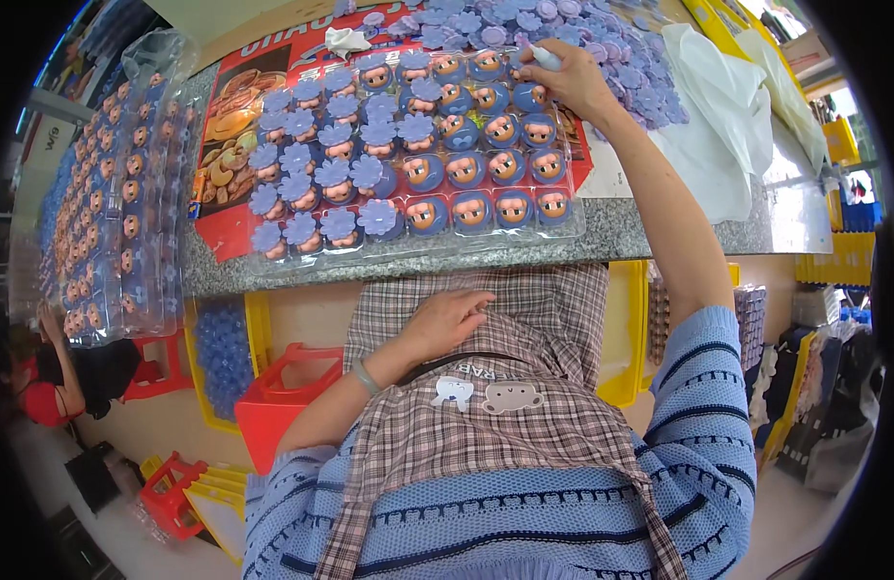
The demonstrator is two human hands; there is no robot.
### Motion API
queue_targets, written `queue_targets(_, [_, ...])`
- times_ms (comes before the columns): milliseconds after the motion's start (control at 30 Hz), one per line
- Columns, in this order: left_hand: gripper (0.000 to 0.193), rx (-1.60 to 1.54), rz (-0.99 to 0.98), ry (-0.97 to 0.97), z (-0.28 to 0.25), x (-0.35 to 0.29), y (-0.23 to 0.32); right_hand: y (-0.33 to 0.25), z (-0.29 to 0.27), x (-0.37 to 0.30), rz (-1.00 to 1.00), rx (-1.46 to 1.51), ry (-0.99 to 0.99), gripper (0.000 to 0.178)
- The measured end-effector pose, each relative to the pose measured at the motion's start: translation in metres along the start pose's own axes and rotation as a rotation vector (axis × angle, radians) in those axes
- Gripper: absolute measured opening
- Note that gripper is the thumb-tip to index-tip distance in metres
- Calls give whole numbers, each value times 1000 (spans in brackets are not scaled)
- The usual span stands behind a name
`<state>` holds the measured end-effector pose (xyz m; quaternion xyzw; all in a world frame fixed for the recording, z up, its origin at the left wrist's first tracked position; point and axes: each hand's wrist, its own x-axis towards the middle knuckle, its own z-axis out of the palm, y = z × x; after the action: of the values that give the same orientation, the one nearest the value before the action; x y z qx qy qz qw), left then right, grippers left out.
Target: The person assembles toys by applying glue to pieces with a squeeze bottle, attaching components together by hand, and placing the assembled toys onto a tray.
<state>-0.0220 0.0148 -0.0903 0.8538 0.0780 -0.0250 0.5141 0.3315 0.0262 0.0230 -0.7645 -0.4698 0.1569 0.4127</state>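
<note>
In front of me a clear plastic tray (pixel 346 253) holds rows of small blue-hooded doll heads (pixel 464 170). Those on its left side carry lilac flower-shaped pieces (pixel 335 172) on top; toward the right the faces show bare. At the tray's far right corner my right hand (pixel 575 85) is closed around a small white squeeze bottle (pixel 547 60), close to the far-row heads. The bottle's tip is too small to make out. My left hand (pixel 449 323) lies on the checked apron (pixel 486 411) in my lap, holding nothing, fingers stretched out.
A heap of lilac flower pieces (pixel 602 58) lies behind the tray, beside white plastic sheeting (pixel 713 116). A crumpled white tissue (pixel 346 41) sits on the red printed sheet. Stacked trays of doll heads (pixel 128 193) stand at left, near another person's arm (pixel 65 362). A red stool (pixel 278 396) is below.
</note>
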Motion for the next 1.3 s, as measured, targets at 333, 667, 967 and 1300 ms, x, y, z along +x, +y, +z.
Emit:
queue_targets(333, [34,21,32,8,1,1,0,3,-5,-15,-296,-138,232,19])
queue_targets(667, [34,12,24,-4,-3,1,4,-4,-15,-79,-211,67,286,19])
queue_targets(967, [37,-424,13,-162,-48,0,62,-9,-23,-149,190,292,331,16])
queue_targets(1300, [31,-243,208,-78,-112,19,123,-5,-10,-188,211,362,365,13])
